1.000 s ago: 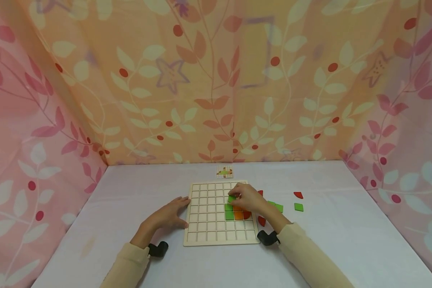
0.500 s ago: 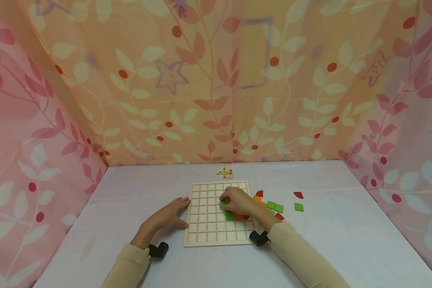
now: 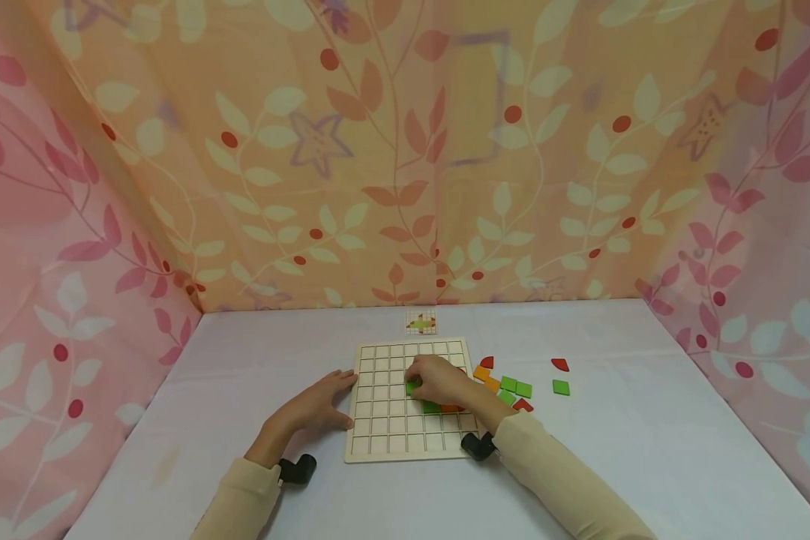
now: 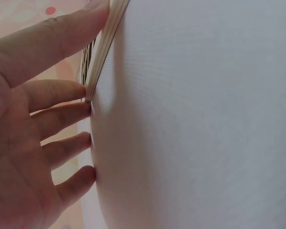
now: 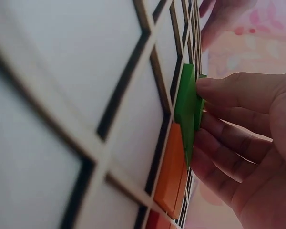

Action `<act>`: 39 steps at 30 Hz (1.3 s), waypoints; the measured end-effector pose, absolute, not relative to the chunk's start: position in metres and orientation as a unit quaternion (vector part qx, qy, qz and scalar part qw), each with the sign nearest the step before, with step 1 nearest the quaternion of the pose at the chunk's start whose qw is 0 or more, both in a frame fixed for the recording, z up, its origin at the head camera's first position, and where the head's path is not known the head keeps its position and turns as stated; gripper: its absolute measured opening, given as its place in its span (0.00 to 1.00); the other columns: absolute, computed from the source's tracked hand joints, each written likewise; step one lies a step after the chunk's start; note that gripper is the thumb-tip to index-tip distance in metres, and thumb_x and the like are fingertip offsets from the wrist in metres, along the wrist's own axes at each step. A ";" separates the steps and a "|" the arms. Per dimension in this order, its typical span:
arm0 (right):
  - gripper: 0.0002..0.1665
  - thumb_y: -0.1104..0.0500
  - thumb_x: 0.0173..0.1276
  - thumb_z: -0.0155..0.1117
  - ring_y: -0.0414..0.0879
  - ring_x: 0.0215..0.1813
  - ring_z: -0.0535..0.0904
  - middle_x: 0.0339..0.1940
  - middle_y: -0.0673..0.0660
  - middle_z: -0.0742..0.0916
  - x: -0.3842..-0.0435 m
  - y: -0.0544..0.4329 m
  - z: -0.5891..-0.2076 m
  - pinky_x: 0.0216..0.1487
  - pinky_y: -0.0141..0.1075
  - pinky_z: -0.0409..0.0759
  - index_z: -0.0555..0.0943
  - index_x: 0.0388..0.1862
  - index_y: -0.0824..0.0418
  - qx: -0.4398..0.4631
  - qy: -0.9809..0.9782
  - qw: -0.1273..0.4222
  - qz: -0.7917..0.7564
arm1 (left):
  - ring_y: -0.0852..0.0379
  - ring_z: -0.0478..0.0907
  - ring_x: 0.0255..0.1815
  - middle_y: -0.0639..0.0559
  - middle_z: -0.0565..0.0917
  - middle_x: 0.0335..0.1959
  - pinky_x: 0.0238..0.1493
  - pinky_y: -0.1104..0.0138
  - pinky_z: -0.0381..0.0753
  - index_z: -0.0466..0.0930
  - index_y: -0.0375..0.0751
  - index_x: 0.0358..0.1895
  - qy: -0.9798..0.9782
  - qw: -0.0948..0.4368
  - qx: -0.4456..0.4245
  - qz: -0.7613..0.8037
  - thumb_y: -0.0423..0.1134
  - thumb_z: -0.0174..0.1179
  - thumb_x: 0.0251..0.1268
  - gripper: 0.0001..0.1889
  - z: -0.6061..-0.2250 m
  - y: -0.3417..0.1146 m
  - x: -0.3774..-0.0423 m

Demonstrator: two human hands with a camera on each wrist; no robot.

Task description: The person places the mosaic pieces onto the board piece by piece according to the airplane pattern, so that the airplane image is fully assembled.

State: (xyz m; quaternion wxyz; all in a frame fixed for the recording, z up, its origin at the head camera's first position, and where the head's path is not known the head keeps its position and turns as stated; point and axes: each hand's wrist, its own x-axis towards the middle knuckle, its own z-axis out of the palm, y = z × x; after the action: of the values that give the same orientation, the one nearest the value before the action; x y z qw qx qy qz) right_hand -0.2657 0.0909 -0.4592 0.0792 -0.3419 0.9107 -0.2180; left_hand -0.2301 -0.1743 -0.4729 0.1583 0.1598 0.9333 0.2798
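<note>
A wooden grid board (image 3: 378, 442) lies on the table. At its left edge my left hand (image 3: 316, 403) rests with fingers spread, thumb and fingertips touching the side; the left wrist view shows the thumb (image 4: 52, 40) against the board's edge (image 4: 107, 45). Over the middle of the board, my right hand (image 3: 440, 381) pinches a green square tile (image 3: 412, 387) between thumb and fingers. In the right wrist view this green tile (image 5: 200, 109) is partly hidden behind another green tile (image 5: 183, 98) set in the grid, beside an orange tile (image 5: 170, 171). My hand covers part of the placed tiles.
Right of the board lie loose green tiles (image 3: 523, 390), orange tiles (image 3: 481, 372) and red rounded tiles (image 3: 523, 405). Farther right are one red tile (image 3: 560, 365) and one green tile (image 3: 561, 388). A small pattern card (image 3: 421, 322) lies behind the board.
My right hand has moved left across the board, carrying the green tile. Loose tiles beside the board have come into fuller view. My left hand has stayed in place.
</note>
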 end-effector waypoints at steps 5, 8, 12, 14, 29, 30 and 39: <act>0.11 0.62 0.58 0.71 0.41 0.35 0.75 0.34 0.52 0.83 -0.264 0.089 -0.457 0.39 0.33 0.75 0.87 0.41 0.61 -0.354 0.912 0.066 -0.196 | 0.37 0.50 0.79 0.42 0.63 0.76 0.74 0.43 0.54 0.64 0.34 0.71 0.935 0.157 0.158 0.275 0.37 0.76 0.46 0.46 -0.472 -0.174 -0.230; 0.11 0.62 0.58 0.71 0.42 0.35 0.76 0.35 0.53 0.83 -0.263 0.088 -0.458 0.39 0.33 0.75 0.88 0.41 0.61 -0.354 0.914 0.063 -0.187 | 0.38 0.50 0.79 0.42 0.63 0.76 0.75 0.43 0.53 0.64 0.35 0.72 0.936 0.158 0.157 0.274 0.37 0.75 0.46 0.45 -0.472 -0.174 -0.230; 0.11 0.62 0.58 0.72 0.42 0.35 0.76 0.34 0.52 0.83 -0.262 0.088 -0.459 0.38 0.32 0.75 0.88 0.41 0.61 -0.351 0.916 0.059 -0.184 | 0.38 0.50 0.79 0.42 0.62 0.76 0.75 0.43 0.53 0.63 0.35 0.72 0.935 0.160 0.156 0.274 0.38 0.75 0.47 0.46 -0.472 -0.174 -0.229; 0.11 0.61 0.58 0.72 0.41 0.34 0.76 0.34 0.52 0.83 -0.262 0.088 -0.459 0.37 0.32 0.75 0.88 0.41 0.61 -0.352 0.916 0.055 -0.183 | 0.38 0.50 0.79 0.42 0.62 0.76 0.75 0.43 0.53 0.63 0.36 0.72 0.936 0.160 0.155 0.273 0.38 0.75 0.47 0.46 -0.472 -0.174 -0.229; 0.12 0.61 0.60 0.70 0.42 0.36 0.77 0.38 0.53 0.82 -0.261 0.088 -0.457 0.38 0.32 0.76 0.88 0.43 0.62 -0.344 0.917 0.060 -0.194 | 0.39 0.50 0.79 0.43 0.63 0.76 0.75 0.44 0.54 0.64 0.35 0.72 0.936 0.155 0.155 0.275 0.38 0.75 0.46 0.46 -0.473 -0.174 -0.229; 0.13 0.61 0.61 0.70 0.41 0.36 0.77 0.39 0.53 0.83 -0.261 0.088 -0.457 0.39 0.32 0.76 0.88 0.44 0.62 -0.339 0.917 0.061 -0.200 | 0.39 0.50 0.79 0.43 0.63 0.76 0.75 0.44 0.54 0.64 0.35 0.72 0.936 0.155 0.157 0.275 0.38 0.75 0.46 0.46 -0.473 -0.174 -0.229; 0.13 0.61 0.62 0.67 0.44 0.40 0.78 0.41 0.54 0.84 -0.259 0.103 -0.447 0.41 0.35 0.78 0.87 0.45 0.62 -0.298 0.909 0.060 -0.287 | 0.38 0.50 0.79 0.42 0.63 0.76 0.75 0.43 0.53 0.64 0.35 0.72 0.936 0.157 0.151 0.276 0.38 0.76 0.45 0.46 -0.473 -0.174 -0.229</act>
State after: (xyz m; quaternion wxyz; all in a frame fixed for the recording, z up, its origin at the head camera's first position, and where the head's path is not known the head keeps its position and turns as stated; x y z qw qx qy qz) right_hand -0.2592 0.1027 -0.4473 0.0599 -0.2976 0.9087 -0.2865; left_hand -0.2290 -0.1743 -0.4729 0.1573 0.1508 0.9360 0.2764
